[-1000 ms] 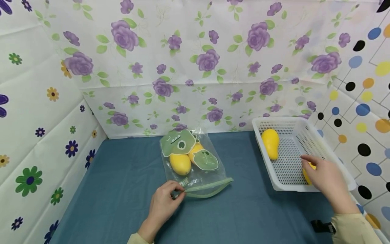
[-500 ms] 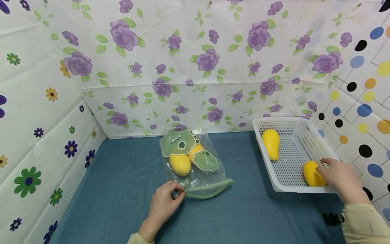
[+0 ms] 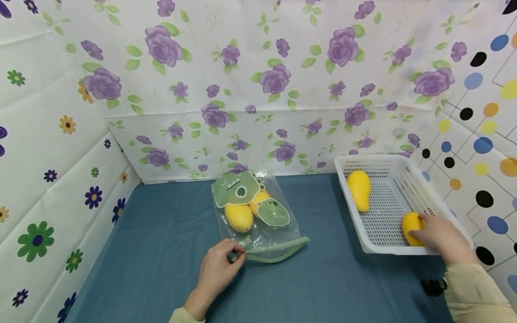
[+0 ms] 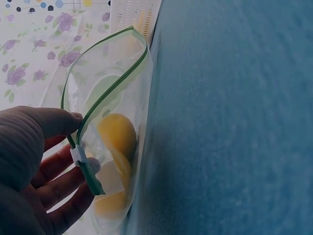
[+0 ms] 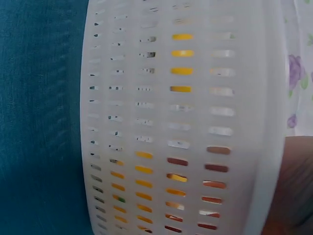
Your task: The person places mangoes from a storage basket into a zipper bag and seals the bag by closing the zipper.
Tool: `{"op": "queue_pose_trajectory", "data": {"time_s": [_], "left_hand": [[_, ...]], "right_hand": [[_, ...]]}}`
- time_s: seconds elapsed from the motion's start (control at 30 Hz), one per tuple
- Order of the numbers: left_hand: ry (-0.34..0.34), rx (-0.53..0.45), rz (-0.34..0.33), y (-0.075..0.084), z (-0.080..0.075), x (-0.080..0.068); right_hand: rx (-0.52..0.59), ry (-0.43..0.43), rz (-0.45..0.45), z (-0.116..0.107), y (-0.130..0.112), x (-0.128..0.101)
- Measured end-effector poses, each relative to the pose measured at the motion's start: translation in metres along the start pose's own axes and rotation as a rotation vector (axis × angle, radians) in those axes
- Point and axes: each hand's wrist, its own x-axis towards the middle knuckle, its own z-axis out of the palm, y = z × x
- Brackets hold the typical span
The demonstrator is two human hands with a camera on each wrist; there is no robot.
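Bag lies left of basket, both on table.

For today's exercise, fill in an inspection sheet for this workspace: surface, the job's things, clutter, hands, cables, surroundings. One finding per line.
Surface: blue cloth covers the table.
Job's things: clear zip bag lies flat, mouth open, two yellow fruits inside; white perforated basket at the right holds a far yellow fruit and a near yellow fruit.
Clutter: nothing seen.
Hands: left hand pinches the bag's green zip edge; right hand grips the near yellow fruit in the basket.
Cables: nothing seen; a small black object sits by the right sleeve.
Surroundings: flower-print sheets behind and left, dotted sheet at the right.
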Motion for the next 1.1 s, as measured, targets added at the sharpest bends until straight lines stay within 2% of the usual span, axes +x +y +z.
{"op": "queue_pose_trajectory", "data": {"time_s": [0.53,0.8,1.1], "left_hand": [[0.018,0.005,-0.009,0.0018,0.0057,0.0018],[0.016,0.008,-0.005,0.0026,0.0062,0.0024],[0.007,0.005,-0.003,0.0037,0.0053,0.0032]], "right_hand": [[0.019,0.01,0.029,0.006,0.0003,0.0023],[0.039,-0.045,0.018,0.0057,-0.001,0.005],[0.045,-0.046,0.027,0.0062,-0.0015,0.0078]]}}
